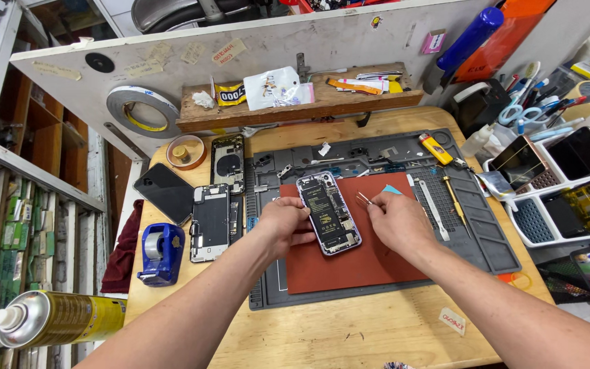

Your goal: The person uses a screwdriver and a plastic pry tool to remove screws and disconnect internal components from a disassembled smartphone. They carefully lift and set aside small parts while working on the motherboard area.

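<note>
I see my left hand (283, 220) with its fingers closed on the left edge of an opened phone (329, 212) lying on a red mat (349, 263). My right hand (394, 220) pinches metal tweezers (363, 199) just right of the phone.

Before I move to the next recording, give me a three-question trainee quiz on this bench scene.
1. True or false: the left hand steadies the opened phone on the red mat.
2. What does the right hand hold? A) scissors B) tweezers C) a spray can
3. Fill in: the blue tape dispenser sits on the wooden table, to the ____ of the grey work mat.

Key: 1 true; 2 B; 3 left.
</note>
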